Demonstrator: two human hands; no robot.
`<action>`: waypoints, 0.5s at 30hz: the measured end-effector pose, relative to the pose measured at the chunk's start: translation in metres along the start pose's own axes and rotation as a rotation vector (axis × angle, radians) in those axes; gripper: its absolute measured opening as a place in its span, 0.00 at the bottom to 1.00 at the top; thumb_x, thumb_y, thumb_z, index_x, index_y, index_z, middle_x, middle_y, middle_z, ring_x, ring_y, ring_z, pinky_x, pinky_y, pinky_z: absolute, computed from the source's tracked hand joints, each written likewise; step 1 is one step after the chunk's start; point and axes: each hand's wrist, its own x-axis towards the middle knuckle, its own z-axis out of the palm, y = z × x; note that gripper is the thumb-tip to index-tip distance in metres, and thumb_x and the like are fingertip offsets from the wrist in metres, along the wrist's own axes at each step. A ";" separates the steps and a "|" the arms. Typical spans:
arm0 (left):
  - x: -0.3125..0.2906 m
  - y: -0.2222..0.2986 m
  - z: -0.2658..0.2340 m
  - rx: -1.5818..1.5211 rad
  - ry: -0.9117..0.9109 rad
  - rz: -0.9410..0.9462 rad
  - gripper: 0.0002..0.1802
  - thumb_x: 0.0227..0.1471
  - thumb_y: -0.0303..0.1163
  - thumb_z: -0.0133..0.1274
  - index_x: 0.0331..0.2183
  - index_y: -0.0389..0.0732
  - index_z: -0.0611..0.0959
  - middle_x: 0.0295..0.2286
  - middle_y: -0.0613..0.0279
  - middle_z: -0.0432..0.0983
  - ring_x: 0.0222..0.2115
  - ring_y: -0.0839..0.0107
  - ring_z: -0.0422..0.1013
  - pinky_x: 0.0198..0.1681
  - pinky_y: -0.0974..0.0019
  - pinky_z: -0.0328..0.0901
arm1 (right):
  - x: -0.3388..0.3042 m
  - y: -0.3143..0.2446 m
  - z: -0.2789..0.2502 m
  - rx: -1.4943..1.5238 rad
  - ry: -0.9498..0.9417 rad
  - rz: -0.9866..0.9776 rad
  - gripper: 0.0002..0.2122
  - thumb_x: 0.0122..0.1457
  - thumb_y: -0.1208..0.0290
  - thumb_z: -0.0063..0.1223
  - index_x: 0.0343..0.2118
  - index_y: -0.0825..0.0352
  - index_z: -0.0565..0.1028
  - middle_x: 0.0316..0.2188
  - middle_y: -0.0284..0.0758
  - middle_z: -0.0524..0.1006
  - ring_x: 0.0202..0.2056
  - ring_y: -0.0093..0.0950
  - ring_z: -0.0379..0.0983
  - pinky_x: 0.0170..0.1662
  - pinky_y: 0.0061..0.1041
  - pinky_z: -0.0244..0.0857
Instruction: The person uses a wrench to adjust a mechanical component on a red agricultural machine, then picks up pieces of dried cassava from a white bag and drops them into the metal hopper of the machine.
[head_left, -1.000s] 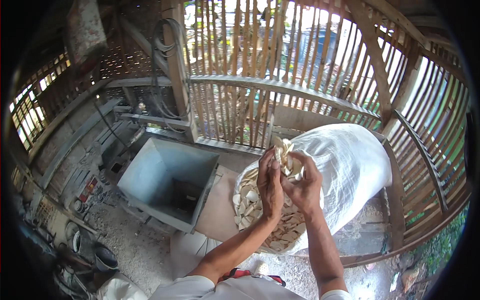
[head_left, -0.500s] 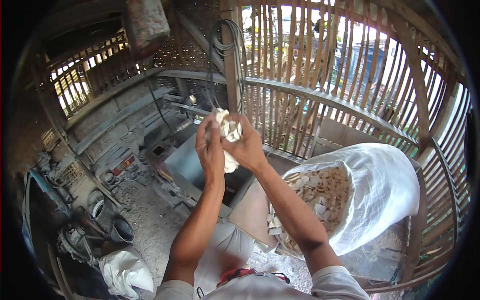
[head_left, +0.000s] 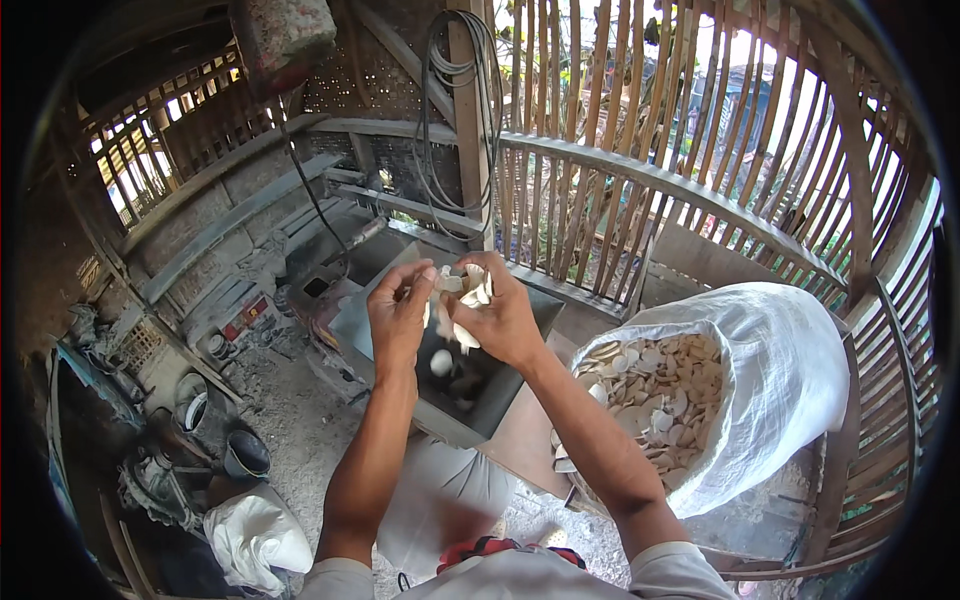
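Observation:
Over a grey metal hopper (head_left: 453,425), my two hands are raised close together. My right hand (head_left: 505,320) is curled round a clump of pale, flat dried chips (head_left: 476,292). Beside it, my left hand (head_left: 398,315) is closed, its thumb and fingertips pinching a chip at the clump's left side. Several pieces drop below the hands, blurred, and a round white chip (head_left: 441,362) shows over the hopper's dark inside. To the right, a big white woven sack (head_left: 785,370) lies on its side, its mouth full of similar chips (head_left: 665,395).
A board (head_left: 525,440) lies between hopper and sack. Dark buckets (head_left: 246,456) and a crumpled white sack (head_left: 255,535) are on the dusty floor at left. A coiled cable (head_left: 455,70) hangs on the post. Slatted walls (head_left: 600,110) enclose the back and right; a crusted block (head_left: 285,35) hangs at upper left.
My hands have drawn slightly apart and lower in the picture. Chips now fall from between them. The view has shifted, showing more of the hopper's inside.

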 end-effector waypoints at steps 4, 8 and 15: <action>-0.003 0.005 0.001 -0.013 0.030 -0.005 0.08 0.53 0.28 0.63 0.36 0.36 0.85 0.27 0.74 0.72 0.28 0.84 0.65 0.31 0.76 0.60 | 0.000 0.004 0.000 0.012 0.001 0.025 0.20 0.53 0.76 0.66 0.48 0.64 0.71 0.34 0.31 0.77 0.37 0.19 0.72 0.43 0.23 0.68; -0.004 0.020 0.006 -0.010 0.145 -0.098 0.07 0.53 0.28 0.62 0.35 0.36 0.84 0.26 0.75 0.69 0.28 0.84 0.63 0.32 0.76 0.57 | 0.003 0.005 -0.002 -0.001 0.027 0.049 0.23 0.55 0.68 0.70 0.50 0.64 0.69 0.38 0.32 0.76 0.40 0.20 0.72 0.44 0.23 0.67; -0.001 0.028 0.012 -0.037 0.169 -0.222 0.07 0.54 0.28 0.54 0.35 0.37 0.82 0.27 0.72 0.69 0.28 0.83 0.64 0.32 0.76 0.59 | 0.005 0.002 0.000 -0.088 -0.043 0.124 0.25 0.59 0.62 0.65 0.54 0.65 0.65 0.39 0.38 0.77 0.40 0.29 0.75 0.45 0.29 0.68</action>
